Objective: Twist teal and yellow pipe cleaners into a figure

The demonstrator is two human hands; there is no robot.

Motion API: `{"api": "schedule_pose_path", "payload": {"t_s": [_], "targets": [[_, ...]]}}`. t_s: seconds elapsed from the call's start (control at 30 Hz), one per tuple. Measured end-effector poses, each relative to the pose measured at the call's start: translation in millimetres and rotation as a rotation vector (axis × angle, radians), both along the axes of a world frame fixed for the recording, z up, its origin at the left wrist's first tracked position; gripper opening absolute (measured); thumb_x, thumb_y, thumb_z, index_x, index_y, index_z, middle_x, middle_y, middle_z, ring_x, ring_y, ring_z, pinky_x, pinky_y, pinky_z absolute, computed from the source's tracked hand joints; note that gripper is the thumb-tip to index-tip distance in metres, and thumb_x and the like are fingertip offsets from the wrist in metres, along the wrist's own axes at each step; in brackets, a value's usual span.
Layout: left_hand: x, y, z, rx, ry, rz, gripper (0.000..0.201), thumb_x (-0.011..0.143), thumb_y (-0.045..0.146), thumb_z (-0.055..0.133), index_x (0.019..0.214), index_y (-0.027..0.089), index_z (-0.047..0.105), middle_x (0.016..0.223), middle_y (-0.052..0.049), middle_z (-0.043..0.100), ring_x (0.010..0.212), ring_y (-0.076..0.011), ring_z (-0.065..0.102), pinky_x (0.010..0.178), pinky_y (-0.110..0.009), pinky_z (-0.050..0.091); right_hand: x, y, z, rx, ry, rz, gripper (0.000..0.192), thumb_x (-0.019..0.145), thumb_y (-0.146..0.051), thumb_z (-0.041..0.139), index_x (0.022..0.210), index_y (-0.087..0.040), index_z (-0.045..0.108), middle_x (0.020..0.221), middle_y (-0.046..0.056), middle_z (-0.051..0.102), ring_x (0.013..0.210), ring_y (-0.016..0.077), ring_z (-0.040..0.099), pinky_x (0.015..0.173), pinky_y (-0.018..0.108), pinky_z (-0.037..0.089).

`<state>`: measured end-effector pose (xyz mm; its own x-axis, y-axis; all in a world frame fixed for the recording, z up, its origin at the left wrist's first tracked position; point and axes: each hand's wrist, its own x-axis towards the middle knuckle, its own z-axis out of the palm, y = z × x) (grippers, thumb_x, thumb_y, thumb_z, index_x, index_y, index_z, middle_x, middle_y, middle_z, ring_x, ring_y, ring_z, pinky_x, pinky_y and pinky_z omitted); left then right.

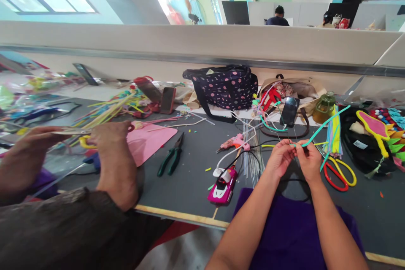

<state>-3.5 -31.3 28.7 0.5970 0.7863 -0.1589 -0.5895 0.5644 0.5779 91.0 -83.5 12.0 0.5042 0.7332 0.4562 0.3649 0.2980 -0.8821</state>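
Observation:
Above the purple cloth on my lap, both hands meet at a thin teal pipe cleaner point(327, 123). My left hand point(281, 158) pinches it near one end, where thin wires also show between the fingers. My right hand point(309, 162) grips it close beside the left, and the long end rises up to the right. Just right of that hand lie scissors point(340, 174) with red and yellow handles. A bundle of pastel pipe cleaners point(334, 135) sits behind them. Left of my hands, several bare wires point(253, 168) are spread on the table.
A pink glue gun point(236, 141), a magenta power strip point(223, 187) and green-handled pliers point(171, 156) lie to the left. A co-worker's hand point(110, 143) works with scissors at far left. Behind stand a patterned bag point(226, 88), a phone point(289, 112) and a jar point(324, 107).

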Motion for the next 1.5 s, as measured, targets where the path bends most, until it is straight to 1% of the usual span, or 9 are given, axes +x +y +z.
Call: {"api": "schedule_pose_path", "payload": {"t_s": [0.2, 0.37, 0.47, 0.57, 0.67, 0.8, 1.0, 1.2, 1.5], "targets": [[-2, 2, -1.3, -0.034, 0.003, -0.005, 0.026, 0.052, 0.007, 0.072, 0.07, 0.014, 0.055, 0.067, 0.002, 0.062, 0.055, -0.0068, 0.055, 0.059, -0.02, 0.043, -1, -2, 1.6, 0.013, -0.194, -0.03, 0.012, 0.087, -0.03, 0.054, 0.082, -0.021, 0.061, 0.077, 0.001, 0.063, 0.068, 0.015, 0.059, 0.067, 0.029, 0.048], [-3, 5, -1.8, -0.052, 0.002, -0.013, 0.025, 0.05, 0.005, 0.069, 0.067, 0.014, 0.054, 0.063, 0.002, 0.06, 0.054, -0.0062, 0.053, 0.056, -0.018, 0.042, -1, -2, 2.4, 0.034, -0.27, -0.024, 0.011, 0.087, -0.029, 0.054, 0.082, -0.022, 0.061, 0.078, 0.002, 0.064, 0.071, 0.0156, 0.059, 0.069, 0.029, 0.048], [-4, 4, 0.0, -0.026, 0.016, -0.006, 0.023, 0.051, 0.006, 0.07, 0.067, 0.014, 0.055, 0.062, 0.003, 0.058, 0.052, -0.0056, 0.052, 0.056, -0.018, 0.042, -2, -2, 2.0, 0.016, -0.212, -0.02, 0.011, 0.086, -0.031, 0.055, 0.082, -0.022, 0.061, 0.079, 0.002, 0.064, 0.07, 0.0156, 0.059, 0.068, 0.03, 0.049], [-4, 2, 3.0, 0.035, 0.024, -0.005, 0.022, 0.054, 0.009, 0.072, 0.071, 0.013, 0.058, 0.064, 0.002, 0.059, 0.053, -0.0063, 0.054, 0.058, -0.02, 0.044, -3, -2, 3.5, 0.004, -0.014, 0.004, 0.014, 0.086, -0.034, 0.056, 0.082, -0.021, 0.06, 0.075, 0.001, 0.063, 0.064, 0.0142, 0.059, 0.062, 0.028, 0.05], [-4, -1, 5.8, 0.115, 0.045, -0.022, 0.024, 0.056, 0.012, 0.075, 0.076, 0.014, 0.06, 0.068, 0.001, 0.061, 0.056, -0.0093, 0.058, 0.061, -0.023, 0.047, -3, -1, 5.8, 0.005, 0.164, 0.013, 0.019, 0.085, -0.039, 0.058, 0.082, -0.02, 0.059, 0.071, 0.0, 0.061, 0.058, 0.0127, 0.057, 0.056, 0.026, 0.05], [-4, -2, 7.3, 0.185, 0.074, -0.013, 0.025, 0.059, 0.014, 0.076, 0.077, 0.014, 0.059, 0.07, 0.001, 0.062, 0.058, -0.0107, 0.059, 0.061, -0.025, 0.048, -2, 1, 6.8, 0.005, 0.262, 0.007, 0.023, 0.082, -0.042, 0.061, 0.082, -0.019, 0.059, 0.07, -0.001, 0.06, 0.057, 0.0115, 0.056, 0.053, 0.024, 0.05], [-4, -2, 7.9, 0.228, 0.105, 0.024, 0.022, 0.061, 0.019, 0.078, 0.073, 0.014, 0.06, 0.068, 0.001, 0.06, 0.057, -0.0106, 0.058, 0.059, -0.025, 0.048, -3, 0, 9.0, 0.002, 0.239, 0.021, 0.021, 0.082, -0.041, 0.061, 0.081, -0.019, 0.06, 0.068, -0.001, 0.061, 0.055, 0.0114, 0.056, 0.052, 0.024, 0.05], [-4, -3, 8.7, 0.249, 0.135, 0.045, 0.023, 0.062, 0.023, 0.079, 0.073, 0.013, 0.061, 0.067, 0.0, 0.06, 0.057, -0.0106, 0.057, 0.06, -0.026, 0.048, -2, -1, 7.9, -0.008, 0.172, 0.008, 0.022, 0.083, -0.042, 0.059, 0.081, -0.02, 0.06, 0.071, 0.0, 0.062, 0.059, 0.0126, 0.058, 0.055, 0.025, 0.051], [-3, -4, 9.4, 0.269, 0.134, 0.044, 0.022, 0.063, 0.022, 0.079, 0.075, 0.014, 0.062, 0.068, 0.001, 0.06, 0.059, -0.0101, 0.057, 0.061, -0.025, 0.048, 0, -2, 8.2, 0.006, 0.097, 0.006, 0.019, 0.085, -0.039, 0.057, 0.081, -0.02, 0.06, 0.07, -0.001, 0.061, 0.057, 0.012, 0.056, 0.055, 0.025, 0.048]]}}
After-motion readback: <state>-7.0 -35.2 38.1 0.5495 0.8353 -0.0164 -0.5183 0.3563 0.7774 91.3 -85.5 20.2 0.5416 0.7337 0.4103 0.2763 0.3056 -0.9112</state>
